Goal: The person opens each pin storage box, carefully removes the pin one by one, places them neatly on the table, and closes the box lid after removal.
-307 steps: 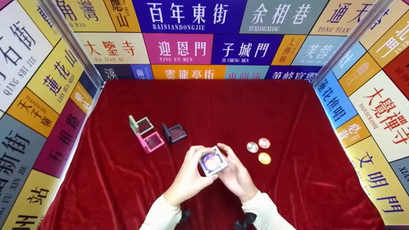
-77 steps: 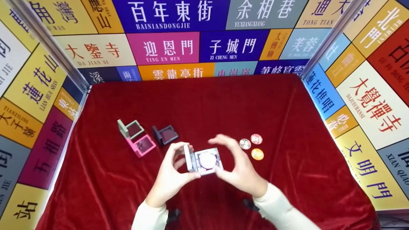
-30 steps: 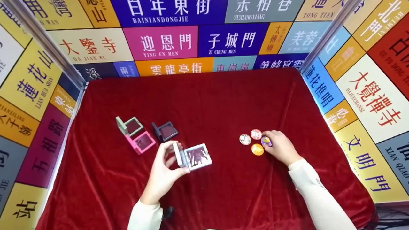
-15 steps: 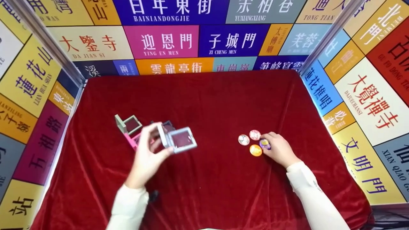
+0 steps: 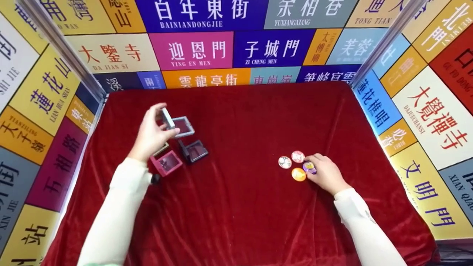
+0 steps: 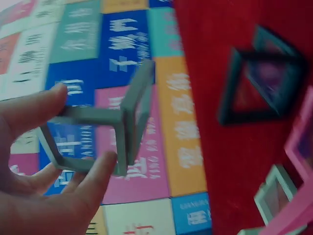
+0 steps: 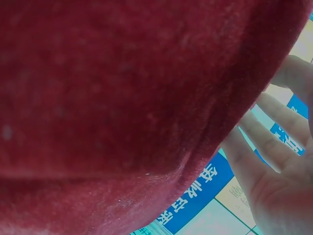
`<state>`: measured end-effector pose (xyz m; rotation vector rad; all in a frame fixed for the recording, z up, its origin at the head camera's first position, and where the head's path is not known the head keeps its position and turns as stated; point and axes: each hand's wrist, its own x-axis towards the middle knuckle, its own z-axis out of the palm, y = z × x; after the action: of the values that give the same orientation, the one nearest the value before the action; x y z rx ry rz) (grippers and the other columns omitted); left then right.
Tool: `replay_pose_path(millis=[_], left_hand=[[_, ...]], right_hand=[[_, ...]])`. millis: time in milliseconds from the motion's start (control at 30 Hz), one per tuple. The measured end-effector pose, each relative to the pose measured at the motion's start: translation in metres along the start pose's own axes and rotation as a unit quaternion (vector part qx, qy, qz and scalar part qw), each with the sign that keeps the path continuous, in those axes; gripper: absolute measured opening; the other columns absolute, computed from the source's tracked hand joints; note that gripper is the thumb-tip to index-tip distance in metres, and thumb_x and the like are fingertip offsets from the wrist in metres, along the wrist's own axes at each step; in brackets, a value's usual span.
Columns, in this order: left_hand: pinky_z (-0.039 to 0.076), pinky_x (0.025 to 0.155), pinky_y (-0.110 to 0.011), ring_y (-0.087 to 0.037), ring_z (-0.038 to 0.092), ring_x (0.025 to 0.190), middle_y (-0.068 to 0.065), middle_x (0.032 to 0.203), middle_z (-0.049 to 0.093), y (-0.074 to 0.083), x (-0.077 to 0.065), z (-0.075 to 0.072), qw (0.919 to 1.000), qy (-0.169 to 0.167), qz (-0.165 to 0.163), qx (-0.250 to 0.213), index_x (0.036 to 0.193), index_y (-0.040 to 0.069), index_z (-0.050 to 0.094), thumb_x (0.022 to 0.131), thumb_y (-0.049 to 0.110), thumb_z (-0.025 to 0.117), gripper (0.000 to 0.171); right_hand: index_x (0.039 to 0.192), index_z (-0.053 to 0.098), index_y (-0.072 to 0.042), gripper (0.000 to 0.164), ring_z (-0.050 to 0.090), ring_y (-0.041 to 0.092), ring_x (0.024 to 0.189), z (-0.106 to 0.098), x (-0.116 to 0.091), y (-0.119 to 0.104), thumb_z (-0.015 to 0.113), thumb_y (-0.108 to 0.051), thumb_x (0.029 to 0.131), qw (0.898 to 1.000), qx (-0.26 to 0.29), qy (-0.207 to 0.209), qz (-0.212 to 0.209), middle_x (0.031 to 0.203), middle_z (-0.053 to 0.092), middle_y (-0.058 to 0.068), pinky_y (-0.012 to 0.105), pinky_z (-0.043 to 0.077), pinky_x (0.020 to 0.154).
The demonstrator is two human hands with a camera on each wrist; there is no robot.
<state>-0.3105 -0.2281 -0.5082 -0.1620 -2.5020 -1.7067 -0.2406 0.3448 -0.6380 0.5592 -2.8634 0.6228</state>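
My left hand point(image 5: 149, 131) grips a pale grey hinged display frame point(image 5: 183, 126) by its raised lid, holding it over the far left of the cloth. In the left wrist view that frame stands unfolded between thumb and fingers. At the right, my right hand point(image 5: 326, 173) has thumb and fingers at opposite edges of a purple round badge point(image 5: 309, 167) low on the cloth. Beside it lie a red-pink badge point(image 5: 298, 156), a white-and-black badge point(image 5: 285, 162) and an orange badge point(image 5: 298, 174). The right wrist view shows part of this hand; the purple badge is hidden there.
Nearer than the grey frame stand a black hinged frame point(image 5: 196, 152) and a pink one point(image 5: 169, 162), both unfolded. A green frame point(image 5: 161, 149) is mostly hidden by my left hand. Red velvet point(image 5: 244, 207) covers the table; sign-printed panels point(image 5: 197, 50) wall three sides.
The purple badge came out of the grey frame and went right, beside the other badges. My left hand has since carried the frame forward and left, past the black one. My right hand stays put.
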Motion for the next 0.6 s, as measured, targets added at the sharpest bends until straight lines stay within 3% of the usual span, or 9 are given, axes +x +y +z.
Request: replay_pose_path(millis=[200,367,600], left_hand=[[0.049,0.112,-0.049,-0.046,0.059,0.127,-0.032,0.138,0.053,-0.031,0.027,0.010,0.9931,-0.010,-0.037,0.111,0.147,-0.011,0.046,0.081,-0.005,0.091,0.080],[0.043,0.109,-0.049,-0.045,0.057,0.120,-0.032,0.132,0.057,-0.047,0.033,0.018,0.9883,-0.013,-0.077,0.131,0.147,-0.012,0.043,0.081,0.000,0.092,0.083],[0.037,0.120,-0.050,-0.048,0.053,0.133,-0.036,0.142,0.055,-0.069,0.041,0.024,0.9804,-0.021,-0.121,0.154,0.147,-0.013,0.040,0.082,-0.002,0.088,0.082]], right_hand=[[0.121,0.075,0.002,0.044,0.065,0.044,0.099,-0.003,0.001,0.002,0.085,0.000,0.078,1.000,0.001,-0.014,0.009,0.113,0.070,0.018,0.059,0.054,0.086],[0.120,0.075,0.002,0.044,0.065,0.044,0.099,-0.002,0.003,0.003,0.085,-0.001,0.078,1.000,-0.005,-0.023,0.010,0.112,0.070,0.018,0.058,0.054,0.087],[0.120,0.075,0.002,0.043,0.065,0.044,0.100,-0.004,0.003,0.003,0.086,-0.002,0.079,1.000,-0.007,-0.025,0.010,0.112,0.070,0.018,0.059,0.055,0.087]])
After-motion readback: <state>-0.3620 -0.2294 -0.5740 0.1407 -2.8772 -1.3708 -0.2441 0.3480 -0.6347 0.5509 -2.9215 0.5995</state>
